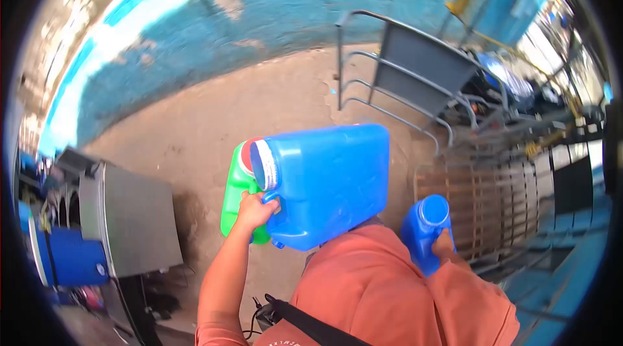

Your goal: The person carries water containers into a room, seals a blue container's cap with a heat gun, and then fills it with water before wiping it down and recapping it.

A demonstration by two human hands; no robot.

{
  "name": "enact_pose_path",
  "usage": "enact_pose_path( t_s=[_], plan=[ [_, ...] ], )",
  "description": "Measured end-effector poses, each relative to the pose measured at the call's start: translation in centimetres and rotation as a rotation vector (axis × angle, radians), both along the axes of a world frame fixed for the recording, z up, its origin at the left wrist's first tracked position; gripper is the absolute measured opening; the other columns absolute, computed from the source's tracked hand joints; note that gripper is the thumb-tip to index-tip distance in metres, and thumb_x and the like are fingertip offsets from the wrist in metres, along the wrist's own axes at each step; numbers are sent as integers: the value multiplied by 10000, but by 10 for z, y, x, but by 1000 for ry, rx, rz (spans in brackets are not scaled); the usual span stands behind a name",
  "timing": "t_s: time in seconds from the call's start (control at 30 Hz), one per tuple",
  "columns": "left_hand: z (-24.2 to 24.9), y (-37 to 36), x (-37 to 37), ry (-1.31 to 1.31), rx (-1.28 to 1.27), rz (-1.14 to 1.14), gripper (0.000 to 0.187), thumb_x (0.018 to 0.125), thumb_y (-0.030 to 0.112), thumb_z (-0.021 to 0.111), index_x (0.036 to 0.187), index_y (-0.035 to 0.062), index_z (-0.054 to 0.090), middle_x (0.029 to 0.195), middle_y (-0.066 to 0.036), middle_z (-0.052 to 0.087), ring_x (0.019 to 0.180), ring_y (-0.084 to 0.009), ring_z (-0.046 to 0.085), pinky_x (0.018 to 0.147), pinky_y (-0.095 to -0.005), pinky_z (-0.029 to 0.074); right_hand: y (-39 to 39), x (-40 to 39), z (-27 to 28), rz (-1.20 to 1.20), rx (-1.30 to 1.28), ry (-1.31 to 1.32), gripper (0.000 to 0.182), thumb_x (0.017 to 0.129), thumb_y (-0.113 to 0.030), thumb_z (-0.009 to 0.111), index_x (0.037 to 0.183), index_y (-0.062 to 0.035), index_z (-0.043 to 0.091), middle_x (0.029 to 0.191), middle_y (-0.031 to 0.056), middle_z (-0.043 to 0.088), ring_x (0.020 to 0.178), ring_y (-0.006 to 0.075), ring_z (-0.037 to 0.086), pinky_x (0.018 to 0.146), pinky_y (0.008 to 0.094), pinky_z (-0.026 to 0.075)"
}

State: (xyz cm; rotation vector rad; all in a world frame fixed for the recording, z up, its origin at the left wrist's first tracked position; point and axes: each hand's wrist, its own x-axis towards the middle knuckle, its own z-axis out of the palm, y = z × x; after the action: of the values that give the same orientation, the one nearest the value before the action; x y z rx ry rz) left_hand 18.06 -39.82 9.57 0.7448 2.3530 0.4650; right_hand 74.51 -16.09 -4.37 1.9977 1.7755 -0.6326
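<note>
My left hand is closed around the handle of a large blue jug, which lies tilted across the front of my body with its capped mouth to the left. Behind that jug, a green jug with a red cap shows partly; whether the same hand also holds it is hidden. On the right, my right hand grips a smaller blue jug with a blue cap, beside my hip.
A blue wall runs along the far side. Grey metal frames stand at the upper right, near a slatted rack. At the left are a grey table and a blue cooler.
</note>
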Motion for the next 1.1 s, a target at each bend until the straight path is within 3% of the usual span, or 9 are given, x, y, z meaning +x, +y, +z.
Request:
enact_pose_path(
  t_s=[0.07,0.17,0.3,0.37,0.47,0.6,0.7,0.9,1.1],
  plan=[
    [-3,12,-82,29,87,152,390,757,392,699,1040,134,769,1185,-257,618,1233,-360,536,1008,-451,477,76,-113,-28,187,5,-84,765,770,-120,741,1406,-9,331,1255,250,626,1211,369,598,1027,445,479],
    [-22,-53,-108,43,76,406,426,744,414,695,1114,214,763,1340,-290,510,1259,-380,505,1049,-435,454,157,-260,-32,530,-3,-223,713,780,-157,737,1389,20,411,1239,262,635,1180,354,625,995,447,503],
    [-62,-103,-159,-10,-7,652,394,736,423,688,990,136,783,1080,-274,657,1150,-383,584,991,-438,492,247,-451,-102,679,-332,-235,410,812,-167,693,1139,72,631,1166,270,669,1107,349,669,927,449,543],
    [-72,-142,-185,-136,-77,899,423,756,423,690,996,85,772,1058,-253,690,958,-360,685,901,-425,549,261,-531,-116,891,-148,-112,376,828,-143,619,1113,101,601,919,225,723,635,306,717,581,421,579],
    [-39,-167,-205,-201,-208,1126,473,685,412,733,993,54,765,1069,-223,711,944,-311,703,824,-418,565,276,-653,-123,1014,-18,89,531,826,-211,674,1233,89,513,1051,258,699,872,370,716,756,438,582],
    [-92,-183,-235,-228,-325,1332,489,661,384,747,1015,46,756,1079,-215,704,974,-325,689,837,-434,561,318,-815,-104,1175,-29,294,604,828,-299,717,1264,60,503,1138,280,665,1101,419,640,947,459,521],
    [-65,-172,-281,-284,-246,1437,530,676,374,752,1112,71,737,1129,-184,694,992,-329,671,847,-455,545,344,-940,-111,1308,35,335,608,827,-323,723,1266,40,511,1147,285,657,1105,417,638,956,470,514],
    [-157,-220,-389,-510,-423,1448,566,715,384,742,1189,77,696,1176,-172,670,1019,-312,648,862,-465,533,378,-1131,-84,1305,119,317,534,831,-302,743,1198,22,531,1129,262,675,1073,415,654,930,470,523],
    [-151,-202,-434,-729,-406,1634,573,734,391,736,1212,81,681,1189,-171,660,1032,-307,638,874,-465,527,409,-1289,-22,1198,151,-22,511,853,-250,728,1242,7,519,1206,217,665,1153,362,635,976,426,515]
  ],
)
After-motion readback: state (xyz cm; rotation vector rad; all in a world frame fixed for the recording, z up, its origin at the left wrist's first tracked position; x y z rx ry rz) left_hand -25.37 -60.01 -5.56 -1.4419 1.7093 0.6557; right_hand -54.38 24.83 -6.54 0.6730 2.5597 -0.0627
